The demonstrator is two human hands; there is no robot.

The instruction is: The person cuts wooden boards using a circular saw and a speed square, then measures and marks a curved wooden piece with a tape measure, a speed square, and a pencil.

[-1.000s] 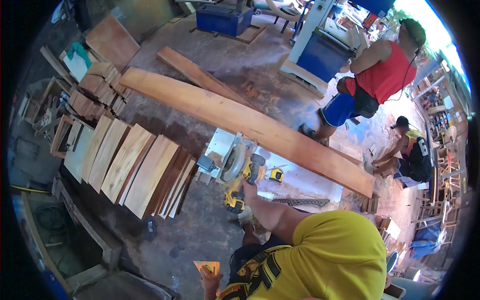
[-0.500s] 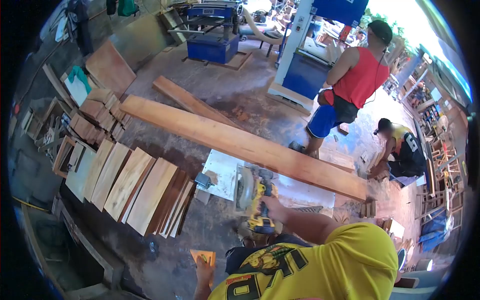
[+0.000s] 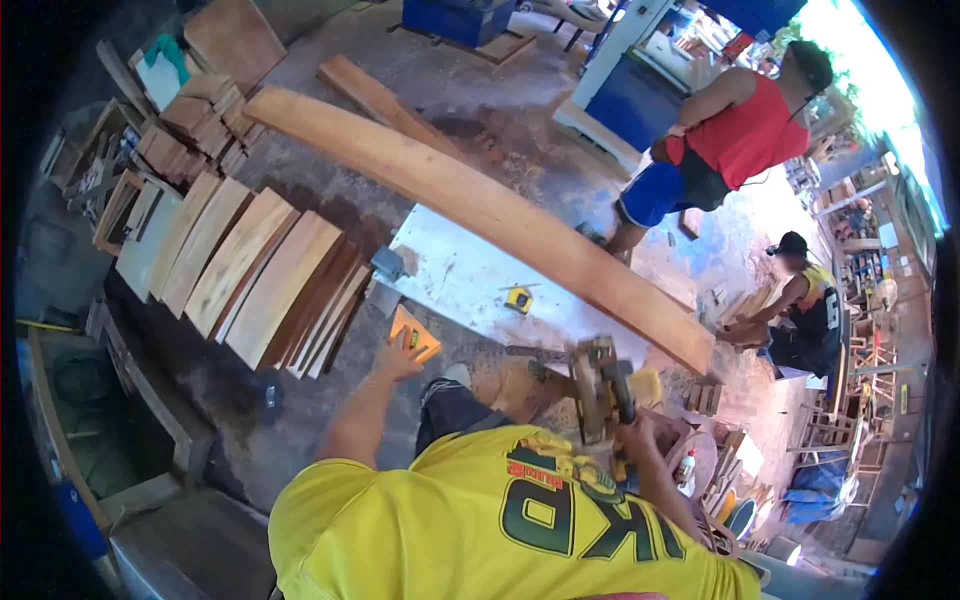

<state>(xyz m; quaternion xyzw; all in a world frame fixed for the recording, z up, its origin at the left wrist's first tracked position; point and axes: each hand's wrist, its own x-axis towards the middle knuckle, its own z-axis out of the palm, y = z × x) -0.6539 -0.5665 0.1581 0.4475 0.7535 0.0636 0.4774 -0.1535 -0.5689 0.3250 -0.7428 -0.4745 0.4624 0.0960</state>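
Observation:
My left hand (image 3: pixel 400 358) is closed around an orange triangular speed square (image 3: pixel 418 332), by the near left corner of a low white work surface (image 3: pixel 450 262). On my right side, my right hand (image 3: pixel 634 440) grips the handle of a cordless circular saw (image 3: pixel 597 385), held off to the right of my body. A long, thick wooden plank (image 3: pixel 470 205) lies diagonally across the far side of the white surface. On that surface, between the plank and me, rests a yellow tape measure (image 3: pixel 519 298). A grey clamp-like block (image 3: pixel 388 264) sits at the surface's left edge.
Several cut boards (image 3: pixel 270 270) lean in a row at left, with stacked wood blocks (image 3: pixel 190 130) behind. Another plank (image 3: pixel 385 105) lies beyond. A person in a red tank top (image 3: pixel 735 130) stands near a blue machine (image 3: pixel 640 100); another person (image 3: pixel 800 310) crouches at right.
The saw in my right hand has swung right, away from the white surface, uncovering the tape measure. My left hand has brought the speed square up toward the surface. The view has shifted.

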